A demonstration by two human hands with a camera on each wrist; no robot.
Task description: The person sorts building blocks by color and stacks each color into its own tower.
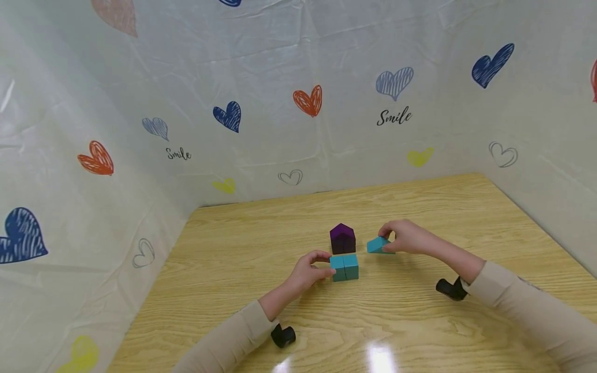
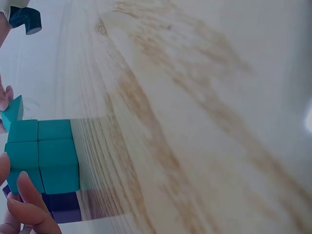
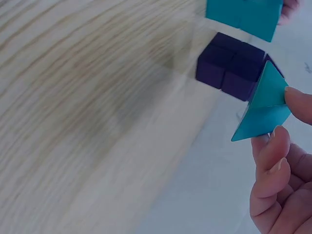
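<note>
Two teal cubes point(image 1: 344, 268) stand side by side on the wooden table. At their left end, my left hand point(image 1: 311, 270) pinches the left cube between thumb and finger. A dark purple block shape with a peaked top point(image 1: 342, 239) stands just behind the cubes, seams showing on its faces. To the right of it, my right hand point(image 1: 406, 237) pinches a teal triangular block point(image 3: 265, 109) between thumb and fingers. Its sloping face shows in the head view, close over the table. In the left wrist view, the left fingertips point(image 2: 30, 195) partly cover the cubes and the purple shape behind.
The wooden table point(image 1: 252, 228) reaches back to a white sheet point(image 1: 261, 150) printed with hearts and the word Smile, which also hangs along both sides. Black wrist devices point(image 1: 283, 335) sit at both sleeve cuffs. Light glares off the table's near edge.
</note>
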